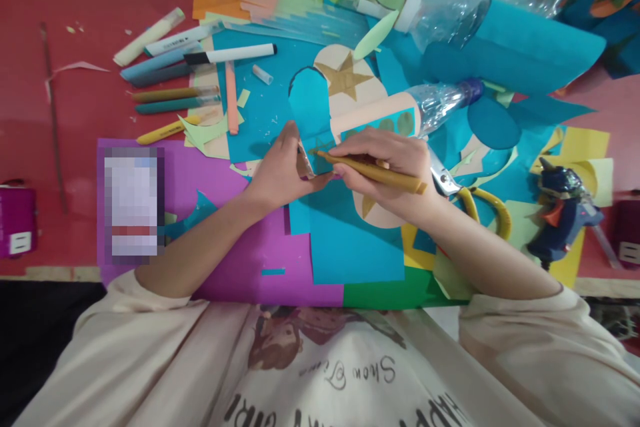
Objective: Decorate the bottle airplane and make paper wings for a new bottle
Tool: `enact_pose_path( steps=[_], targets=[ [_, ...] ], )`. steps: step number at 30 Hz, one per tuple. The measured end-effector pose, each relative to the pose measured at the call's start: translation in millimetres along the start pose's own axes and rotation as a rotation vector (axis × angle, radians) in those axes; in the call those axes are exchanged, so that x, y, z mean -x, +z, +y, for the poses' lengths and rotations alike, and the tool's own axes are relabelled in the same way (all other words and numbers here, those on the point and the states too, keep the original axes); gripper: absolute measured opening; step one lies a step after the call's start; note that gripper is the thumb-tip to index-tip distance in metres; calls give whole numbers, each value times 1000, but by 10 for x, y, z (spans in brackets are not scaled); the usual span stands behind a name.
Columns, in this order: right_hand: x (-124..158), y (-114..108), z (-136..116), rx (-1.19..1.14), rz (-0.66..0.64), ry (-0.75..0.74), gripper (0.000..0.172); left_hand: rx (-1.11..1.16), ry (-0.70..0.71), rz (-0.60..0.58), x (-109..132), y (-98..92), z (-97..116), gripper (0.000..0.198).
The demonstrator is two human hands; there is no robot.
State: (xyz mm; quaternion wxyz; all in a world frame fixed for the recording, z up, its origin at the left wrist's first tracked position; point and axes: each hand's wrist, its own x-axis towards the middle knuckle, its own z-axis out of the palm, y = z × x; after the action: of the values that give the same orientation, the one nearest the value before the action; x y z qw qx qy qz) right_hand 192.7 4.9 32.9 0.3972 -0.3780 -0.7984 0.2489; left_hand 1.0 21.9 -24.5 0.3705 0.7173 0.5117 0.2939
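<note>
On my feed I read upside-down lettering on the shirt: "Show" in script, then capitals, "HAPPY" and "GIRL", partly cut off. Print on a white marker stayed illegible.

I am working at a red tabletop, which extends to both left and right of me. Along its near edge runs a pale strip. Below this edge, at near left, is a black area; I cannot tell whether it is floor or cloth. The light is soft, and the red appears paler toward the right.
</note>
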Motion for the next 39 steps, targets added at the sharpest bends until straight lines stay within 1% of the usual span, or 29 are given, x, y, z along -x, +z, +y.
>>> enact_pose_path(
  steps=[3,7,11,14,16,20,24,28,32,35,37,39],
  targets=[
    [5,1,-2,-10,10,19,8,-24,1,6,1,-4,6,64],
    [9,2,5,-37,-16,10,8,-4,0,-21,-5,-17,27,63],
    [13,5,14,-13,7,35,9,23,-23,-14,-12,-23,27,65],
    [12,4,13,-22,3,29,9,14,-11,-6,-13,-19,17,67],
    [9,1,7,-35,-6,19,7,16,-5,-24,-13,-16,13,68],
    [4,0,0,-45,7,-16,5,27,-1,-46,-11,-14,16,64],
    [12,13,19,-21,-7,-3,9,19,-1,-21,-7,-19,35,63],
    [20,30,39,3,-17,0,13,7,-33,-27,-5,-26,67,62],
    [13,20,12,-7,-26,19,12,-28,-36,-35,-15,-25,73,66],
    [10,0,-16,-49,16,53,7,-65,-21,-31,-19,-27,64,69],
    [13,-8,-23,-88,64,84,6,-97,-20,-19,-15,-33,66,66],
    [17,-8,-16,-100,86,104,6,-120,-17,-9,-9,-42,76,64]
  ],
)
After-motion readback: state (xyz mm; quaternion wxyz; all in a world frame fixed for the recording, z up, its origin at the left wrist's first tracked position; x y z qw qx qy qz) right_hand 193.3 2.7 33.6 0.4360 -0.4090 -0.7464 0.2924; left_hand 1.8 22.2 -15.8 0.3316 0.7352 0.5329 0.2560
